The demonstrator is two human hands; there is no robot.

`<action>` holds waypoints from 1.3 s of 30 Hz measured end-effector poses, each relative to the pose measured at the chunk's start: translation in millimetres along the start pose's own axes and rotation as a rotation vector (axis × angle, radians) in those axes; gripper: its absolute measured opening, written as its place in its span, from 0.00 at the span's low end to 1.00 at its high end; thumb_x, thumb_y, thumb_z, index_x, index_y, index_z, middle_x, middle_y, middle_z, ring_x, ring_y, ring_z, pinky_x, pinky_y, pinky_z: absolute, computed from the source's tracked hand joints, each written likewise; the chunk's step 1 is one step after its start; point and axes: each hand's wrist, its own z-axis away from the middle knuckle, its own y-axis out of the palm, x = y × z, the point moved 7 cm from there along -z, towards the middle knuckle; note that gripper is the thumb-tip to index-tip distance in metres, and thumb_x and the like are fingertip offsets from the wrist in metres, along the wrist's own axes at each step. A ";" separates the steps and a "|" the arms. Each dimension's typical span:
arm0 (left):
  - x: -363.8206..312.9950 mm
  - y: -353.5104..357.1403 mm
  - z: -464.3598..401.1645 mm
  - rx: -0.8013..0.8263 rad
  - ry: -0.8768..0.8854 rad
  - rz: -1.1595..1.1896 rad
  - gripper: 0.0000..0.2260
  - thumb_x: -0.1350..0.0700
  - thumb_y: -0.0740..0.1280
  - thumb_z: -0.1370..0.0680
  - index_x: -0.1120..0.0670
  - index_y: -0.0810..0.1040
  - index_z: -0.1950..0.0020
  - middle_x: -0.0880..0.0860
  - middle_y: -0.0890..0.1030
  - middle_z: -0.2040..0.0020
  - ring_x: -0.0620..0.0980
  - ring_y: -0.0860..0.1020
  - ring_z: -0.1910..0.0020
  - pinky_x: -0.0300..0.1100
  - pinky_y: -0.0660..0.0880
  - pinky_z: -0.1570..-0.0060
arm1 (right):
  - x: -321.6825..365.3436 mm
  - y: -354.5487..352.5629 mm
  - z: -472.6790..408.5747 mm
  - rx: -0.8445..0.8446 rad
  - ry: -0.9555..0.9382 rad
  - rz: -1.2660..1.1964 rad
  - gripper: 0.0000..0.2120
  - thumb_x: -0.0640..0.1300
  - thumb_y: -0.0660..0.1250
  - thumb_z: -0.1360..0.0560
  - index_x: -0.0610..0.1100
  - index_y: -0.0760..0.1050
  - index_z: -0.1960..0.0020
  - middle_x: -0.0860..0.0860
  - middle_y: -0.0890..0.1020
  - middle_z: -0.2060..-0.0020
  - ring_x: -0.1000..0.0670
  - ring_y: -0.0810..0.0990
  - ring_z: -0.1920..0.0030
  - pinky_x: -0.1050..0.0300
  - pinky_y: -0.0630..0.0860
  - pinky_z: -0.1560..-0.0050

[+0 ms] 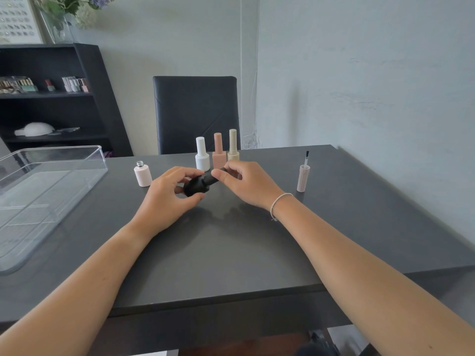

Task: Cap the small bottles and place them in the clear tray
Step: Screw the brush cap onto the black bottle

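Above the counter (231, 253), the left hand (164, 196) grips the black bottle (194, 187), its long axis tilting toward 2 o'clock into the right hand (246, 183), which pinches the cap (214, 178). The empty tray (51, 181) lies at 9 o'clock, nearer the left hand; farther back stand an open bottle (142, 174) and three capped ones.

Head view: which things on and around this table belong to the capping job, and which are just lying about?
Job:
black bottle, held by left hand and right hand
open pale pink bottle
brush cap
white bottle, pink bottle, cream bottle, all capped
clear tray

Lying about:
chair
shelf unit
flower vase
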 end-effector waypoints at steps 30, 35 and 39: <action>0.3 -0.6 -1.3 0.012 0.004 -0.009 0.17 0.61 0.73 0.31 0.46 0.76 0.46 0.39 0.76 0.51 0.39 0.75 0.50 0.25 0.71 0.55 | 5.9 -3.6 2.2 -0.016 -0.025 -0.008 0.16 0.54 0.61 0.24 0.41 0.74 0.54 0.56 0.73 0.70 0.55 0.72 0.67 0.61 0.69 0.63; 1.3 -0.8 -0.9 0.013 0.000 0.004 0.17 0.61 0.73 0.31 0.47 0.77 0.45 0.41 0.77 0.50 0.37 0.75 0.49 0.24 0.71 0.53 | 10.6 0.1 3.1 0.017 -0.079 -0.003 0.06 0.46 0.64 0.25 0.43 0.73 0.52 0.59 0.72 0.66 0.58 0.71 0.66 0.67 0.66 0.62; 0.7 1.4 -0.3 0.041 0.008 -0.021 0.18 0.61 0.73 0.31 0.48 0.77 0.44 0.43 0.77 0.50 0.37 0.75 0.50 0.24 0.71 0.52 | 7.2 -1.7 2.0 -0.011 -0.032 0.007 0.14 0.53 0.61 0.24 0.42 0.74 0.57 0.58 0.72 0.70 0.55 0.71 0.67 0.57 0.70 0.61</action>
